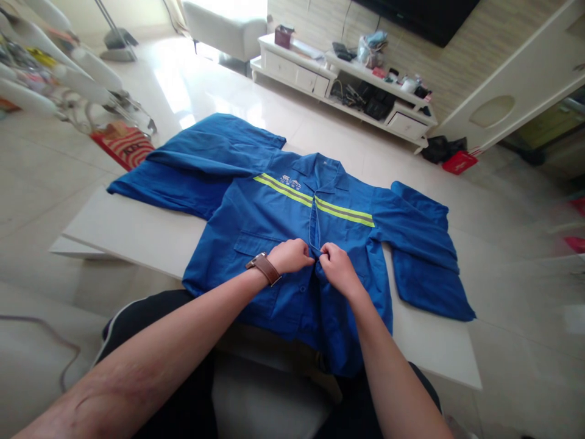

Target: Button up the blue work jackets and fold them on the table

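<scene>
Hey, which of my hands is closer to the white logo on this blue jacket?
Left. Your left hand is almost straight below the white logo; your right hand is farther off, below and to the right of it.

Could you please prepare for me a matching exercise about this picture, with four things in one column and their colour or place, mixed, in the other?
1. Work jacket
2. Wristwatch
3. Reflective stripe
4. Right hand

A. Yellow-green and grey, across the chest
B. At the front opening, fingers bent
C. Blue, spread over the white table
D. Brown strap, worn on the left wrist

Pairs: 1-C, 2-D, 3-A, 4-B
</scene>
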Tool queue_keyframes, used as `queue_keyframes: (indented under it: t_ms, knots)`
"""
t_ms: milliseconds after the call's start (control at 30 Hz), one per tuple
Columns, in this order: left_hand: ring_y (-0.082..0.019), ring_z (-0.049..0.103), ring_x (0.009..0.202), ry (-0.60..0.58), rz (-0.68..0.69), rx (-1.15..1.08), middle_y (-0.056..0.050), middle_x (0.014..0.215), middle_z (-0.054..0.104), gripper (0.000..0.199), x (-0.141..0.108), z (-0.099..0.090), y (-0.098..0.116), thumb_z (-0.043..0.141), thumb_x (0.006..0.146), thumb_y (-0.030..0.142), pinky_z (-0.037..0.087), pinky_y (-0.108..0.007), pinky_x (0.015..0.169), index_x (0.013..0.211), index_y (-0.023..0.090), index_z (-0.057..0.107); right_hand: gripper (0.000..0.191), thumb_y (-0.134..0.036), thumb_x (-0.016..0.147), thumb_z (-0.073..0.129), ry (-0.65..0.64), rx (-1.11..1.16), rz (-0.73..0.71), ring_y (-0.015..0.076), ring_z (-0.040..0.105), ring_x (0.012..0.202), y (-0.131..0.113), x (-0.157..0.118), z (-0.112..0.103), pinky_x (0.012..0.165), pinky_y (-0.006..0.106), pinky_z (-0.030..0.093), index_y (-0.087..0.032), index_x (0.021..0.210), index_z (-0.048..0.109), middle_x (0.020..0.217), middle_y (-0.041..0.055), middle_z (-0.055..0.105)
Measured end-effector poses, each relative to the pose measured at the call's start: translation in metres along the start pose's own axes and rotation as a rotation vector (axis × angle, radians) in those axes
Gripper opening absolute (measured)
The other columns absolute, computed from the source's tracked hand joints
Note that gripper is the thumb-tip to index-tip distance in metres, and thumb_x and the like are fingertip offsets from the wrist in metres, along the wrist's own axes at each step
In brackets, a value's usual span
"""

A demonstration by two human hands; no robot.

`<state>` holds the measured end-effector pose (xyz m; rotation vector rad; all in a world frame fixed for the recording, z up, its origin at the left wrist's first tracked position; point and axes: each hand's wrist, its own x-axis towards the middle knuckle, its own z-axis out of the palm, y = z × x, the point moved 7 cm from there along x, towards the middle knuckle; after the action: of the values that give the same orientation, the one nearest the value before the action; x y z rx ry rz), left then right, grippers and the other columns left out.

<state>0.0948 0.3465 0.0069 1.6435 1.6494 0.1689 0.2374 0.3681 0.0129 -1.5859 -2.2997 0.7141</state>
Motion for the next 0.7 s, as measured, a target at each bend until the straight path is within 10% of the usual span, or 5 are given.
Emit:
queue_keyframes:
  t_ms: [333,700]
  knots:
    - [-0.03,0.073,0.098,0.161,-0.021,0.094,-0.012,0.104,0.077,0.042,-0.005,-0.011,0.006,0.061,0.085,0.061,0.055,-0.034,0.081,0.097,0.022,0.071,0.014,-0.018,0.08,0.034,0.06,0.183,-0.017,0.0189,0.053,0.073,-0.019,-0.003,-0.014,0.07,0.029,0.038,-0.025,0.07,0.042,0.07,0.0006,0.052]
    - [-0.03,0.071,0.106,0.214,0.026,0.203,-0.013,0.117,0.073,0.025,-0.008,-0.008,0.012,0.054,0.092,0.032,0.054,-0.037,0.086,0.113,0.019,0.062,0.023,-0.029,0.091,0.061,0.022,0.144,0.013,0.0242,0.069,0.109,-0.012,-0.004,-0.009,0.101,0.034,0.049,-0.022,0.105,0.078,0.113,0.0071,0.077]
